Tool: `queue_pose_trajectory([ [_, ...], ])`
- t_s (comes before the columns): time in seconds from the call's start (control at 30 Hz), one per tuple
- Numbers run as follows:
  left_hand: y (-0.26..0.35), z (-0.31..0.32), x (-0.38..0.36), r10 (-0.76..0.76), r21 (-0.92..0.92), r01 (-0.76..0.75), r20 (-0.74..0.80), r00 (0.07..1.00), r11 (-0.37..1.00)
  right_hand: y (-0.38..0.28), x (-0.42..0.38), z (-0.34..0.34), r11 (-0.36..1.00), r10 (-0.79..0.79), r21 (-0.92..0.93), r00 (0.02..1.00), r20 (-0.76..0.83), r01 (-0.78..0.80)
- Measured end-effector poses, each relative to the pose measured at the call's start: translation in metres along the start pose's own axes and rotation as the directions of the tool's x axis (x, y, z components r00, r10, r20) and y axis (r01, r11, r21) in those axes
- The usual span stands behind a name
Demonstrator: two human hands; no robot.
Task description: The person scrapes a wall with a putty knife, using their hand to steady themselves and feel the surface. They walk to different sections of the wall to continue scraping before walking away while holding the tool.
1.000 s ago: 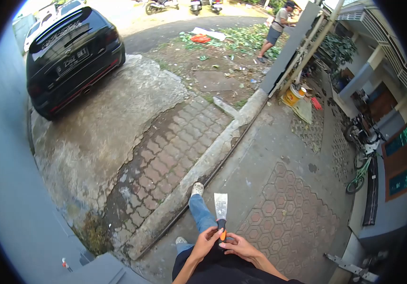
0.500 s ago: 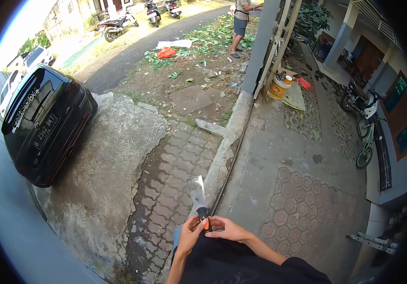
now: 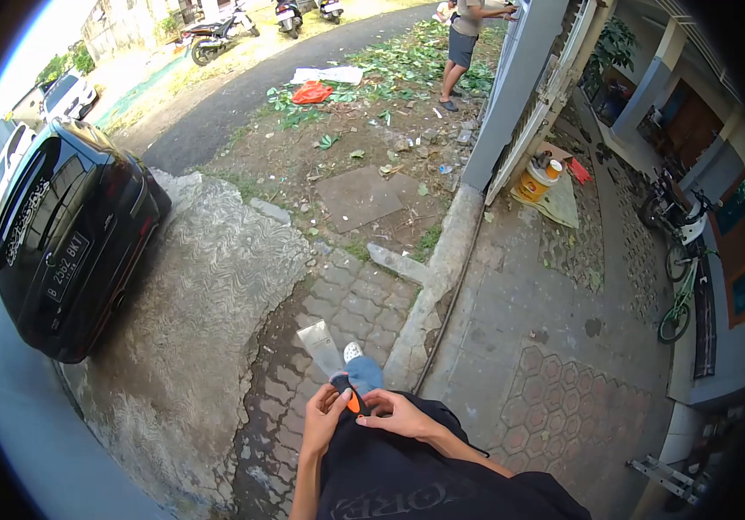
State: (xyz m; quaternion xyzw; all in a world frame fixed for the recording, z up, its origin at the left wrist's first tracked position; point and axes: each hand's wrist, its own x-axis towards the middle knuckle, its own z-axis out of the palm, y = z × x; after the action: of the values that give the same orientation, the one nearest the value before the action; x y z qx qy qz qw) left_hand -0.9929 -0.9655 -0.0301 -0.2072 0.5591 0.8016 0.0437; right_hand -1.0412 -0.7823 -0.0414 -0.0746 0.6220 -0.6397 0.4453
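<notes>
A scraper (image 3: pixel 322 348) with a wide flat metal blade and a black-and-orange handle points up and to the left in front of my body. My left hand (image 3: pixel 324 418) is closed round the handle near the blade, thumb on top. At the butt end of the handle, my right hand (image 3: pixel 396 416) pinches with thumb and fingers. Below the blade, a white shoe (image 3: pixel 352 351) and a blue trouser leg (image 3: pixel 364 374) show over the paving.
A black car (image 3: pixel 78 243) stands at left. Ahead, a grey gate post (image 3: pixel 515 104) rises near a person (image 3: pixel 463 43). A yellow bucket (image 3: pixel 535 180) sits behind the gate. Bicycles (image 3: pixel 677 299) and a ladder (image 3: pixel 665 478) are at right. A raised concrete curb (image 3: pixel 442 260) crosses the ground.
The scraper has tilted further left and sits lower, both hands still on it. A shoe and trouser leg have come into view. The view has shifted, with the gate post farther right.
</notes>
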Motion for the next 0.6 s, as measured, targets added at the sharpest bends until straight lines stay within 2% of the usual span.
queue_pose_trajectory([
  [0.03,0.005,-0.004,0.033,0.009,0.005,-0.009,0.006,1.0,1.0,-0.022,0.023,-0.015,0.991,-0.012,-0.131,0.997,-0.076,0.002],
  [0.1,0.03,0.005,0.104,0.039,-0.006,-0.039,0.035,0.999,0.999,-0.057,0.06,-0.042,0.976,-0.072,-0.217,0.985,-0.156,0.037],
  [0.17,0.066,0.022,0.161,0.085,0.052,-0.09,0.09,0.992,0.995,-0.091,0.093,-0.067,0.982,-0.094,-0.181,0.97,-0.225,0.054],
  [0.23,0.102,0.041,0.207,0.049,0.072,-0.059,0.134,0.99,0.996,-0.119,0.124,-0.096,0.992,-0.108,-0.086,0.968,-0.225,0.091],
  [0.3,0.128,0.057,0.252,0.099,0.236,-0.16,0.253,0.962,0.958,-0.15,0.148,-0.12,0.992,-0.123,-0.011,0.966,-0.228,0.124],
  [0.37,0.148,0.07,0.295,0.089,0.237,-0.171,0.321,0.943,0.957,-0.177,0.171,-0.148,0.99,-0.071,0.105,0.983,-0.168,0.09],
  [0.43,0.156,0.08,0.339,0.066,0.155,-0.121,0.317,0.946,0.98,-0.189,0.196,-0.171,0.989,-0.1,0.085,0.976,-0.193,0.118],
  [0.5,0.161,0.087,0.381,0.089,0.204,-0.155,0.3,0.95,0.967,-0.198,0.222,-0.2,0.993,-0.087,0.068,0.988,-0.126,0.096],
  [0.57,0.155,0.091,0.424,-0.005,0.004,0.005,0.16,0.987,1.0,-0.198,0.254,-0.235,0.994,-0.049,0.097,0.998,-0.048,0.054],
  [0.6,0.151,0.092,0.444,-0.055,-0.044,0.06,0.117,0.992,0.997,-0.202,0.268,-0.252,0.997,-0.054,0.051,0.998,-0.019,0.055],
])
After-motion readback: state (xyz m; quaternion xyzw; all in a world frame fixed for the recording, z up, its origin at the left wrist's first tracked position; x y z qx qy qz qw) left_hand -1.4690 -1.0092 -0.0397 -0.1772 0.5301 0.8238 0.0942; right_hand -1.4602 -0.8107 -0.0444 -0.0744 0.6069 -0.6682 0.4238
